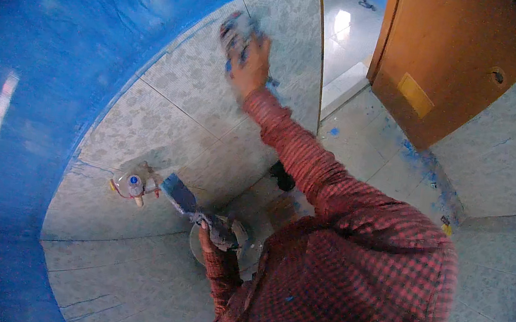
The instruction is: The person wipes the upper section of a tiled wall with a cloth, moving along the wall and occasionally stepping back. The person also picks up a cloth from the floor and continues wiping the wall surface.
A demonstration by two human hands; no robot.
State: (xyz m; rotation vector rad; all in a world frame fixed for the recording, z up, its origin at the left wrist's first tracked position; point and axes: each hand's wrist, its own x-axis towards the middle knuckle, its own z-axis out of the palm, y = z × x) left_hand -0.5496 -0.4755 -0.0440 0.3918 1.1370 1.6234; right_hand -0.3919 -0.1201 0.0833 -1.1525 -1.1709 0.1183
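My right hand (252, 69) reaches up and presses a crumpled, multicoloured rag (239, 31) against the pale patterned wall tiles (181, 102), close under the blue painted part of the wall. Motion blurs the hand and rag slightly. Lower down, my left hand (205, 237) is closed around a wide-bladed scraper (179, 192) whose flat blade looks blue and points up and left. A greyish cloth (222, 231) bunches around the scraper's handle end, hiding most of the grip. Both sleeves are red and dark checked.
A tap fitting (133, 181) with a blue centre juts from the tiles left of the scraper. Below my left hand stands a round bucket (241, 232). An orange-brown door (440, 61) stands open at upper right. Blue paint spots (334, 132) mark the floor.
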